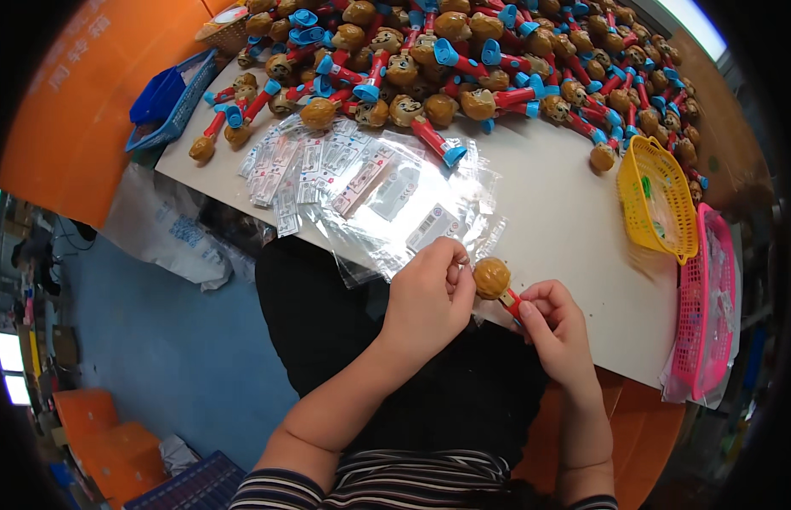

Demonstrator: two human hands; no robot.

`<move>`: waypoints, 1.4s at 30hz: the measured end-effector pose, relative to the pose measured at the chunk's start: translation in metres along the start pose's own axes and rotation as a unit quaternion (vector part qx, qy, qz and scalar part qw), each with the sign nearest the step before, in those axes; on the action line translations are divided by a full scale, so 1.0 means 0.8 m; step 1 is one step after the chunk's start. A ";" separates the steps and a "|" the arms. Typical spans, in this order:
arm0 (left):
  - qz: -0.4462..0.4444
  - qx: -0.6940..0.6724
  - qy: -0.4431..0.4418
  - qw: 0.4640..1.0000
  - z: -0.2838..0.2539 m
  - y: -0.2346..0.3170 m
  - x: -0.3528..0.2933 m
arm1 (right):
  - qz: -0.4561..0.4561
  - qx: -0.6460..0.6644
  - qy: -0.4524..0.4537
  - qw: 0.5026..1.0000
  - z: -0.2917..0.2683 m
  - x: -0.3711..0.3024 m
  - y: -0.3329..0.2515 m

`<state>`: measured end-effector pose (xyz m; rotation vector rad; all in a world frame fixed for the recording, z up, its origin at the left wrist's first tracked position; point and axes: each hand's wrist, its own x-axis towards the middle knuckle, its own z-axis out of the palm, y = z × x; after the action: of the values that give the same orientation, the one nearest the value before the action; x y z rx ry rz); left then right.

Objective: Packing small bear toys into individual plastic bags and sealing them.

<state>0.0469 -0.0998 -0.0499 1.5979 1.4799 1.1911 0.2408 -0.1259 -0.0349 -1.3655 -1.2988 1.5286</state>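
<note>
Near the front edge of the table (565, 212), my right hand (558, 327) is closed around the red stem of a character-head candy dispenser (491, 278). Its round brown head points up and to the left. Beside that head, my left hand (429, 289) has its fingers curled into a pinch; whatever they hold, if anything, is too small to make out. Clear plastic bags (374, 238) with printed labels lie just beyond my left hand. Small printed paper slips (280, 161) are spread at their left.
A large heap of similar dispensers (404, 70) with blue feet covers the far table. On the right stand a yellow basket (633, 200) and a pink basket (691, 327). A blue basket (178, 115) is at the far left. A plastic sack (170, 229) hangs below the table's left edge.
</note>
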 end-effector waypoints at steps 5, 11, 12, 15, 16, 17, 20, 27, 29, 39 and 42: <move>0.072 0.016 0.001 0.997 0.004 0.000 0.000 | -0.251 -0.322 0.081 0.909 0.021 0.002 0.003; 0.151 0.023 -0.020 0.988 0.006 0.001 0.010 | -0.335 -0.281 0.141 0.888 0.016 0.016 0.035; 0.151 0.024 -0.019 0.988 0.005 0.002 0.008 | -0.235 -0.145 0.174 0.945 0.020 0.015 0.036; 0.117 0.002 -0.043 0.992 0.000 0.010 0.001 | -0.007 0.160 0.109 0.981 0.011 0.015 0.017; 0.111 -0.002 -0.041 0.993 -0.001 0.012 0.000 | -0.025 0.115 0.096 0.988 0.017 0.015 0.018; 0.104 -0.006 -0.038 0.994 -0.001 0.013 -0.001 | -0.039 0.037 0.071 0.996 0.020 0.013 0.022; 0.222 0.034 -0.012 0.974 0.003 0.006 0.007 | -0.203 -0.141 0.065 0.967 0.031 0.016 0.026; 0.144 0.064 -0.018 0.987 0.005 -0.004 0.001 | -0.253 -0.219 0.147 0.931 0.007 -0.006 0.035; 0.139 0.051 -0.013 0.989 0.006 -0.001 0.001 | -0.271 -0.344 0.151 0.887 -0.002 -0.017 0.041; 0.189 0.039 -0.047 0.980 0.007 0.021 -0.007 | -0.243 -0.091 0.184 0.948 0.029 -0.006 0.047; 0.168 0.009 -0.041 0.985 0.005 0.028 -0.017 | -0.264 -0.136 0.176 0.939 0.023 0.003 0.057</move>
<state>0.0603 -0.1162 -0.0334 1.9409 1.2025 1.2760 0.2278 -0.1392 -0.0803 -1.2424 -1.5182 0.7274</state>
